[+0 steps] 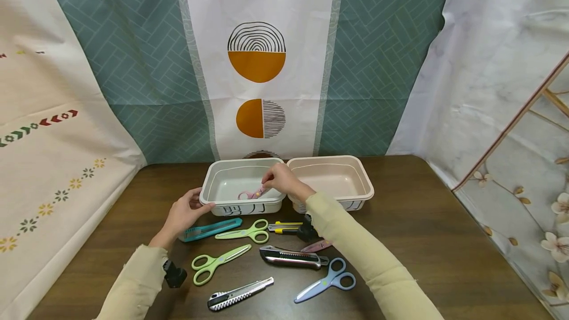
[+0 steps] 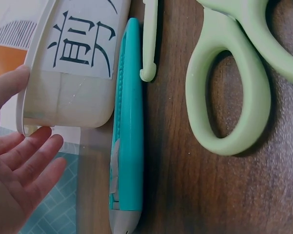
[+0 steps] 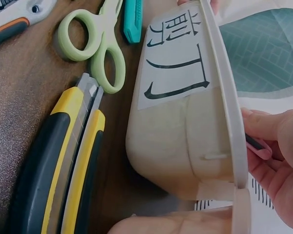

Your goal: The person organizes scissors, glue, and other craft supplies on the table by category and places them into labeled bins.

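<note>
Two tubs sit side by side just beyond your hands in the head view. Your right hand point(image 1: 279, 178) pinches pink scissors point(image 1: 251, 194) over the inside of the left tub point(image 1: 222, 196), while your left hand point(image 1: 184, 214) rests against that tub's near left corner, fingers relaxed and holding nothing. The right tub point(image 1: 362, 186) lies just past your right wrist. Between your forearms lie a teal cutter point(image 1: 211, 229), two green scissors point(image 1: 244, 232), a yellow-and-black cutter point(image 1: 286, 227), a silver cutter point(image 1: 240, 294) and blue scissors point(image 1: 326, 280).

From the left wrist, your fingers point(image 2: 31, 156) are spread loosely, thumb touching the tub rim point(image 2: 27, 109); the teal cutter point(image 2: 127, 131) lies along the tub's labelled wall.

From the right wrist, your fingertips point(image 3: 263, 126) grip something pink point(image 3: 258, 145) just inside the rim, probably the scissors' handle, though little shows.
</note>
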`<act>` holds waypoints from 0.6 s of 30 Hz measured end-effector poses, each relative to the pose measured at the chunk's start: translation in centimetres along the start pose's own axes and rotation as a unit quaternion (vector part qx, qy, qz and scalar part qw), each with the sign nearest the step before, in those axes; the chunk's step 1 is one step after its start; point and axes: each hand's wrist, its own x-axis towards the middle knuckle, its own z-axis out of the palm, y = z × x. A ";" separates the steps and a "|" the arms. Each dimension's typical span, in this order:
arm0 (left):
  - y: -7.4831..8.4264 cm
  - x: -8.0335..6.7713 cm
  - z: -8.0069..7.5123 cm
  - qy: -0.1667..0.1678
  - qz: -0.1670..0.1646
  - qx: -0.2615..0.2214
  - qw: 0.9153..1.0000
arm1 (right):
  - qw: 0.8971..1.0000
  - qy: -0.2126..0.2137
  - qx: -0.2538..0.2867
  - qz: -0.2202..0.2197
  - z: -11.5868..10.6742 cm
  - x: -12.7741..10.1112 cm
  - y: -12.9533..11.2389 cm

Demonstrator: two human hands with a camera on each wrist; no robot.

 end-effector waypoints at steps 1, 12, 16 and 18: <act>-0.1 0.0 0.0 0.000 -0.001 0.000 1.000 | 1.000 0.001 -0.001 0.003 0.1 0.0 0.0; -0.3 0.0 0.2 0.003 0.002 -0.001 1.000 | 1.000 0.015 -0.013 -0.006 0.7 0.3 -0.4; -0.2 0.1 0.1 0.002 0.002 -0.002 1.000 | 1.000 0.005 -0.012 0.006 0.8 0.4 -0.5; -0.3 0.1 0.1 0.002 0.000 -0.002 1.000 | 1.000 0.001 -0.009 0.011 0.9 0.4 -0.5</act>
